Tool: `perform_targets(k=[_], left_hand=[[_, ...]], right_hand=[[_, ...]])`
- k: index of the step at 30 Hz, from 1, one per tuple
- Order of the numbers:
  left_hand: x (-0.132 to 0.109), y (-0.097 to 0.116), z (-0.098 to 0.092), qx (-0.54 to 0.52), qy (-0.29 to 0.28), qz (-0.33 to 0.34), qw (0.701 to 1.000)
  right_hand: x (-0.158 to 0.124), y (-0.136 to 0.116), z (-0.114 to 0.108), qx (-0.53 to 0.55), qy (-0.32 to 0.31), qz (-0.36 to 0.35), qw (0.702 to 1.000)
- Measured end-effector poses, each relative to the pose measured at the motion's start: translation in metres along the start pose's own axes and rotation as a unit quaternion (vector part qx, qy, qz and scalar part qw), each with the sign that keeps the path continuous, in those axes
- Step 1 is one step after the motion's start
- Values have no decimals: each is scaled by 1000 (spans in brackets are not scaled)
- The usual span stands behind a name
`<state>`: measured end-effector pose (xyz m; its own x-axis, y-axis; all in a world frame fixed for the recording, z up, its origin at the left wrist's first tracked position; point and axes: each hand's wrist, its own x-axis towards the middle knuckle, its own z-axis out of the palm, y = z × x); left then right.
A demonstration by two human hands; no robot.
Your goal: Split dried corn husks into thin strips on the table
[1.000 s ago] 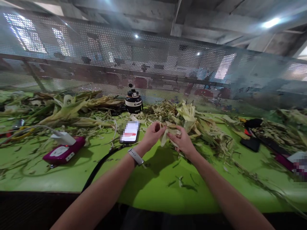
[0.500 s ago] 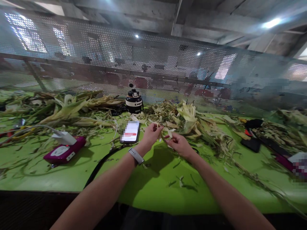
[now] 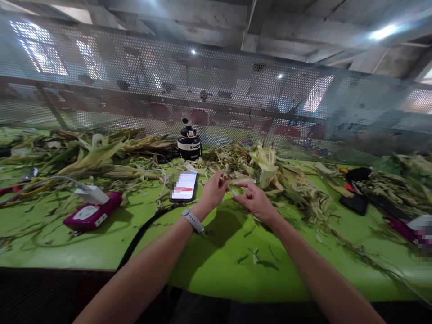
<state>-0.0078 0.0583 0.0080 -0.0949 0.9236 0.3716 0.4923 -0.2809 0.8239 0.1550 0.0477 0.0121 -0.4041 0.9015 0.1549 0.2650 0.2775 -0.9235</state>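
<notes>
My left hand (image 3: 215, 188), with a pale watch band at the wrist, is closed in a pinch on a thin strip of corn husk (image 3: 231, 191). The strip's far end is hard to make out. Just to the right, my right hand (image 3: 254, 201) has its index finger stretched out and its thumb apart from it, beside the strip. Its other fingers are curled in. Behind my hands lies a heap of dry corn husks (image 3: 265, 164). A phone (image 3: 183, 185) with a lit screen lies left of my left hand.
A black bottle (image 3: 189, 145) stands at the back. To the left are a purple power strip (image 3: 91, 216) with a white charger and more husks (image 3: 91, 157). A black cable (image 3: 141, 238) crosses the green table (image 3: 216, 279). A perforated screen (image 3: 216, 90) rises behind.
My right hand's index finger and thumb have spread apart beside the husk strip. My left hand keeps its pinch and has barely shifted.
</notes>
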Motion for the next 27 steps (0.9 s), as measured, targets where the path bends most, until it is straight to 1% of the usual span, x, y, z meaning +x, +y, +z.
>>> perform_targets(k=[3, 5, 6, 7, 9, 11, 12, 14, 17, 19, 22, 24, 27], left_hand=[[-1, -1, -1, -4, -2, 17, 1000], [-2, -1, -2, 4, 0, 42, 999], [-2, -2, -2, 7, -3, 53, 999], [-2, -1, -2, 5, -10, 62, 998], [-2, 0, -2, -17, -45, 74, 996], [-2, 2, -1, -57, -103, 82, 990], [-2, 3, -1, -75, -132, 87, 985], [-3, 6, -1, -92, -174, 94, 976], [-6, 11, -5, -95, -198, 90, 972], [-8, 14, -7, -107, -201, 78, 971], [-9, 16, -7, -135, -202, 79, 967], [-8, 14, -4, -163, -204, 76, 962], [-5, 10, -1, -206, -175, 21, 963]], right_hand=[[-1, -1, -4, -116, -2, -31, 993], [-2, -2, -5, -196, -14, -75, 978], [-3, -3, -6, -226, -6, -104, 969], [-3, -4, -6, -250, 18, -136, 958], [-3, -6, -7, -285, 98, -199, 932], [-2, -7, -9, -298, 160, -239, 910], [-2, -7, -9, -295, 175, -244, 907], [0, -4, -11, -276, 188, -216, 917], [2, 1, -12, -243, 198, -129, 941], [2, 2, -11, -224, 194, -93, 951], [3, 3, -11, -202, 192, -74, 958], [4, 3, -11, -180, 206, -62, 960], [5, 1, -15, -105, 218, -31, 970]])
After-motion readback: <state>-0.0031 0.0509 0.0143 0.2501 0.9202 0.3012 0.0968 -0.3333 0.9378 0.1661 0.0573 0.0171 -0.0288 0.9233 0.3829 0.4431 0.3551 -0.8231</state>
